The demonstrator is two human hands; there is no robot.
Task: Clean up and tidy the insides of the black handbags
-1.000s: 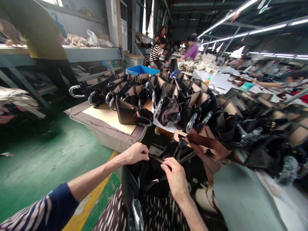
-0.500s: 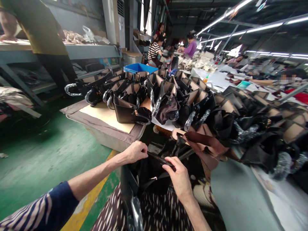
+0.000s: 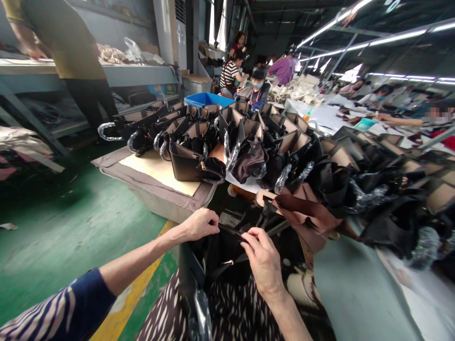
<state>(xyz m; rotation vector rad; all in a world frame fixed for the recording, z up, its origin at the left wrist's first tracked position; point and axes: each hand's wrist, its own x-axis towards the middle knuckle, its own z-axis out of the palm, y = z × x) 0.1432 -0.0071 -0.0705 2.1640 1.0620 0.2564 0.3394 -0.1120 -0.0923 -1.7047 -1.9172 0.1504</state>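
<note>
A black handbag rests on my lap, with plastic film round a strap hanging at its near side. My left hand is closed on the far left part of the bag's top edge, thumb and fingers pinched together. On the right part of that same edge, my right hand pinches with thumb and fingertips. Between the hands the edge runs taut, sloping down to the right. A small metal zipper pull shows on the dark inside of the bag. The bag's lower part is hidden in shadow.
Rows of black handbags with beige insides crowd the table ahead. Brown material hangs by my right hand, near a grey work surface. A blue bin stands behind the bags. A co-worker stands far left; others sit further back.
My right hand has shifted slightly, its fingers more bunched on the bag's edge. The left hand keeps its grip. The camera view has turned a little; the co-worker at left has moved an arm.
</note>
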